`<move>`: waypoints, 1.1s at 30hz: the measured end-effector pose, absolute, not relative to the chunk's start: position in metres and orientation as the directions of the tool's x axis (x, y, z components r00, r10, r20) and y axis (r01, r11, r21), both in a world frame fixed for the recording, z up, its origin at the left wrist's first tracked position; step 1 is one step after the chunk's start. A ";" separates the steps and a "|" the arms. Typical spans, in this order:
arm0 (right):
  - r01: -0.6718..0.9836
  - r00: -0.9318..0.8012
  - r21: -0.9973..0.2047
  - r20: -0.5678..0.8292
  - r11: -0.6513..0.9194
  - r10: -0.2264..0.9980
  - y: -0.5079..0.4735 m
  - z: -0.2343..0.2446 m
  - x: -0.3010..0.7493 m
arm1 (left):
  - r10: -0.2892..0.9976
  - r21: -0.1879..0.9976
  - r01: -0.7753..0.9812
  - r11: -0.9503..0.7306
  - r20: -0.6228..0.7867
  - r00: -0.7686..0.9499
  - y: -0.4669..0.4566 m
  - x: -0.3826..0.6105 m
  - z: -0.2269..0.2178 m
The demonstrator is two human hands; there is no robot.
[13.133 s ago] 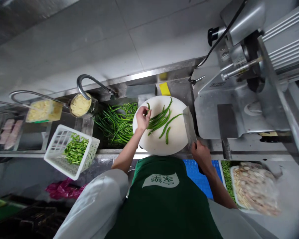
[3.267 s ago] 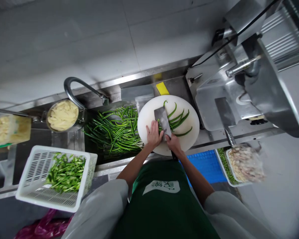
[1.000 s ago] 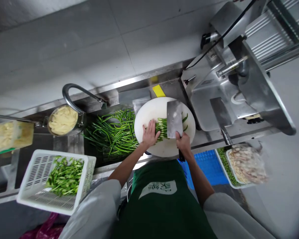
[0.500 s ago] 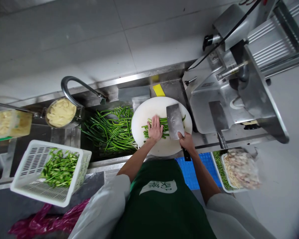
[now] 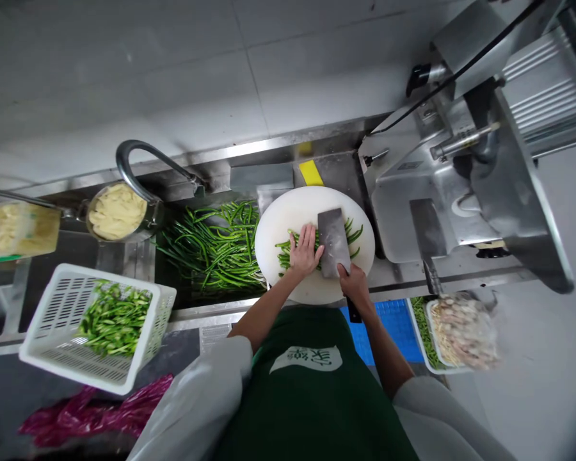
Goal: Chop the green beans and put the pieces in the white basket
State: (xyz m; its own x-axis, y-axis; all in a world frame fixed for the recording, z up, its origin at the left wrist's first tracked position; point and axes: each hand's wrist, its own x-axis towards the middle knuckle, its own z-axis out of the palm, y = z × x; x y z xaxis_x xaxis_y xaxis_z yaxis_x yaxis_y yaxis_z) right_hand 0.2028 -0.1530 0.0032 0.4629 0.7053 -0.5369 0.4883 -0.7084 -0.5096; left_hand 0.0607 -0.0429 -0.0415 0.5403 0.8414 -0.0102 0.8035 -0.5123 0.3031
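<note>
A round white cutting board lies across the counter in front of me. On it my left hand rests flat, fingers stretched out, over a bunch of long green chili peppers. My right hand is closed round a broad cleaver, with its dark handle pointing back toward me. The blade is right beside my left fingertips, over the peppers. To its right lie loose pepper pieces. Many whole green peppers fill the sink left of the board.
A white basket with cut peppers stands at left. Behind it are a metal pot of pale slices and a curved faucet. At right is a metal slicing machine; a second cleaver lies there. A yellow block sits behind the board.
The cleaver has shifted left across the peppers, toward my left hand, and more pepper pieces show to its right. My view has tilted slightly.
</note>
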 end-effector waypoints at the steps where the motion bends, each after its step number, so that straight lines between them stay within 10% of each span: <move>1: 0.512 0.468 -0.485 -0.535 -0.709 0.703 -0.153 0.004 0.205 | 0.832 0.290 0.799 -0.527 -0.017 0.555 -0.042 0.063 -0.044; 33: 0.584 0.435 -0.426 -0.554 -0.691 0.710 -0.141 -0.027 0.203 | 0.827 0.376 0.792 -0.481 -0.105 0.552 -0.034 0.066 -0.044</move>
